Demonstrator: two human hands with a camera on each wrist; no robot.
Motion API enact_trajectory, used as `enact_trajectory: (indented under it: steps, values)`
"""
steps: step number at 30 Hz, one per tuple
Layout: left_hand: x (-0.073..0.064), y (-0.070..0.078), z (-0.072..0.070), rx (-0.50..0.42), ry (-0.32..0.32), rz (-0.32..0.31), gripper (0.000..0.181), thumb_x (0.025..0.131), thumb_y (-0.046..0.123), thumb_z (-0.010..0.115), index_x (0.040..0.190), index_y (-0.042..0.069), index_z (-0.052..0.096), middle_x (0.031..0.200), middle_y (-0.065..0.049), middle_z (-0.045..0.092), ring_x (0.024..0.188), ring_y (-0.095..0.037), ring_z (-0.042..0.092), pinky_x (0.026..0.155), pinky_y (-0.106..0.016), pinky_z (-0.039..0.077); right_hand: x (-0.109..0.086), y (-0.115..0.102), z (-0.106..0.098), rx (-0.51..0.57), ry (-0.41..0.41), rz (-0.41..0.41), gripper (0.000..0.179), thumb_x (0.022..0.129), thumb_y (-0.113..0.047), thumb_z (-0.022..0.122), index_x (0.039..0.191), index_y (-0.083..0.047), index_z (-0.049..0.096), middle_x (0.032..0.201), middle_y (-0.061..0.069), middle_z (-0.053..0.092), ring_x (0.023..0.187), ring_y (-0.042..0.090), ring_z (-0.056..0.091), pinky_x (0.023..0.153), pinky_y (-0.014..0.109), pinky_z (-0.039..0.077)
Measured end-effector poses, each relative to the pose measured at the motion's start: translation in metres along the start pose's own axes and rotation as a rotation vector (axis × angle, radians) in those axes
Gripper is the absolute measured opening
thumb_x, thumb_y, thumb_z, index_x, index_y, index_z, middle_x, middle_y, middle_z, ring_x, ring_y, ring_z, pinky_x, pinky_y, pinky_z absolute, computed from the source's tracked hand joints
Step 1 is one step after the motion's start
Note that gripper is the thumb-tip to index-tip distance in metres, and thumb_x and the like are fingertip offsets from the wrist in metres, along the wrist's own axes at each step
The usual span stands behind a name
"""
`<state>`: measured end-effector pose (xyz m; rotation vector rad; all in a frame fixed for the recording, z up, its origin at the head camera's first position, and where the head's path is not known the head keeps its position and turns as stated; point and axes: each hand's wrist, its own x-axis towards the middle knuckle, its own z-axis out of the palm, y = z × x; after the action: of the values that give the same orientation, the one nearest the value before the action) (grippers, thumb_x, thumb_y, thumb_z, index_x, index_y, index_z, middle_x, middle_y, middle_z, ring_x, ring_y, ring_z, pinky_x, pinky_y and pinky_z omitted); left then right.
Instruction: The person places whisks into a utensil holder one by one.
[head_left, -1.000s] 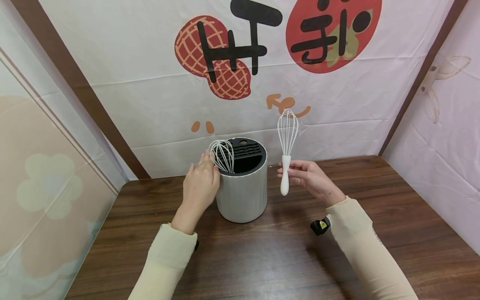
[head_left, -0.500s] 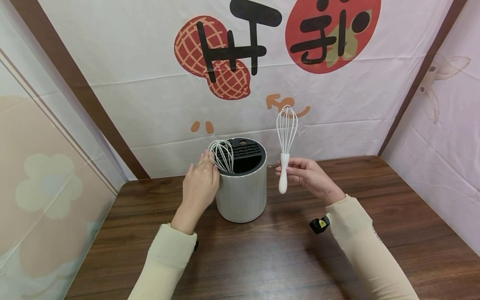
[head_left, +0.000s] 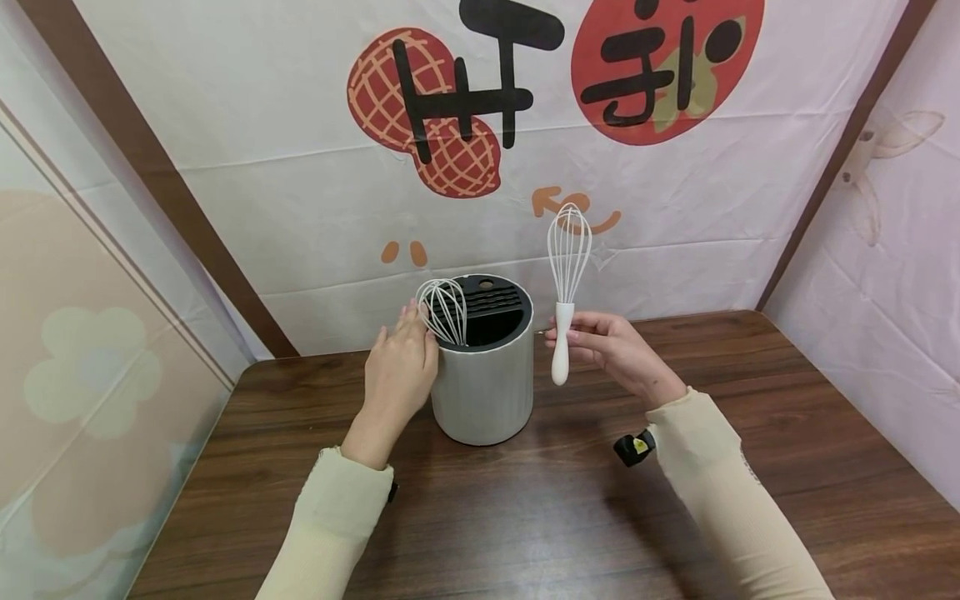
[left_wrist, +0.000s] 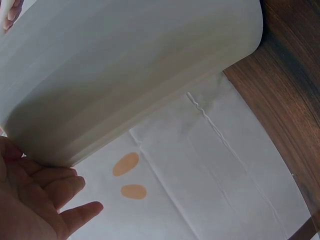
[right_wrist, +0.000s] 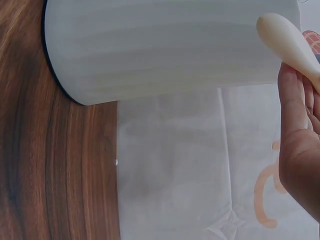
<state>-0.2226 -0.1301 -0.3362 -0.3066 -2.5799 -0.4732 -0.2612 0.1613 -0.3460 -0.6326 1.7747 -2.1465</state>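
A white balloon whisk (head_left: pixel 564 333) stands upright in my right hand (head_left: pixel 611 346), which pinches its handle just right of the holder. In the right wrist view, the bulbous handle end (right_wrist: pixel 280 35) juts past the fingers. My left hand (head_left: pixel 397 367) touches the upper left side of a round light-grey utensil holder (head_left: pixel 483 396), fingers fairly straight. Its fingers (left_wrist: pixel 65 187) lie along the holder's rim end in the left wrist view. A second white wire whisk (head_left: pixel 444 312) sits in the holder's left compartment, its handle hidden inside.
The holder's black top (head_left: pixel 491 292) has slots, a round hole and an open front compartment (head_left: pixel 495 329). It stands on a dark wooden table (head_left: pixel 495 517), near a printed white cloth backdrop (head_left: pixel 315 242). More cloth hangs at both sides.
My right hand has moved slightly left and up with the whisk, closer to the holder. The left hand and the holder have stayed in place.
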Motion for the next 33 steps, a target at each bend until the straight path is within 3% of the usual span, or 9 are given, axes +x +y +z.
enact_trajectory:
  steps: [15, 21, 25, 29, 33]
  values:
    - [0.000, 0.000, -0.001, -0.004, 0.001, 0.002, 0.045, 0.098, 0.018, 0.036, 0.134, -0.008, 0.047, 0.140, -0.020, 0.041, 0.129, -0.032, 0.042, 0.104, -0.054, 0.031, 0.003, -0.008, 0.012, 0.009, 0.002, -0.007, 0.040, 0.094, 0.005, 0.048, 0.130, 0.022, 0.038, 0.110, 0.018, 0.066, 0.102, 0.021, 0.065, 0.088, 0.033, 0.050]
    - [0.000, 0.000, -0.001, 0.000, 0.004, 0.008, 0.045, 0.098, 0.018, 0.035, 0.129, -0.008, 0.052, 0.140, -0.020, 0.041, 0.129, -0.031, 0.042, 0.104, -0.054, 0.032, 0.005, -0.010, 0.015, 0.009, 0.004, -0.025, 0.031, 0.094, 0.004, 0.050, 0.123, 0.013, 0.050, 0.111, 0.017, 0.065, 0.103, 0.022, 0.064, 0.089, 0.034, 0.050]
    - [0.000, 0.000, 0.000, 0.001, 0.005, 0.012, 0.041, 0.098, 0.018, 0.034, 0.117, -0.008, 0.060, 0.140, -0.020, 0.041, 0.128, -0.032, 0.043, 0.103, -0.054, 0.032, 0.006, -0.010, 0.015, 0.006, 0.001, -0.046, 0.024, 0.094, 0.004, 0.050, 0.117, 0.006, 0.057, 0.106, 0.012, 0.067, 0.100, 0.022, 0.065, 0.089, 0.034, 0.050]
    - [0.001, -0.001, 0.000, 0.003, 0.006, 0.013, 0.043, 0.098, 0.018, 0.035, 0.125, -0.008, 0.056, 0.140, -0.020, 0.041, 0.128, -0.032, 0.043, 0.103, -0.055, 0.033, 0.007, -0.012, 0.017, 0.006, -0.003, -0.057, 0.021, 0.094, 0.003, 0.051, 0.113, 0.003, 0.060, 0.106, 0.013, 0.067, 0.099, 0.021, 0.065, 0.091, 0.036, 0.049]
    - [0.001, 0.000, 0.001, 0.001, 0.011, 0.017, 0.044, 0.098, 0.018, 0.035, 0.132, -0.008, 0.049, 0.140, -0.020, 0.041, 0.128, -0.032, 0.043, 0.103, -0.054, 0.033, 0.009, -0.014, 0.018, -0.003, 0.001, -0.058, 0.026, 0.094, 0.002, 0.052, 0.118, 0.011, 0.056, 0.107, 0.015, 0.066, 0.101, 0.022, 0.064, 0.092, 0.038, 0.047]
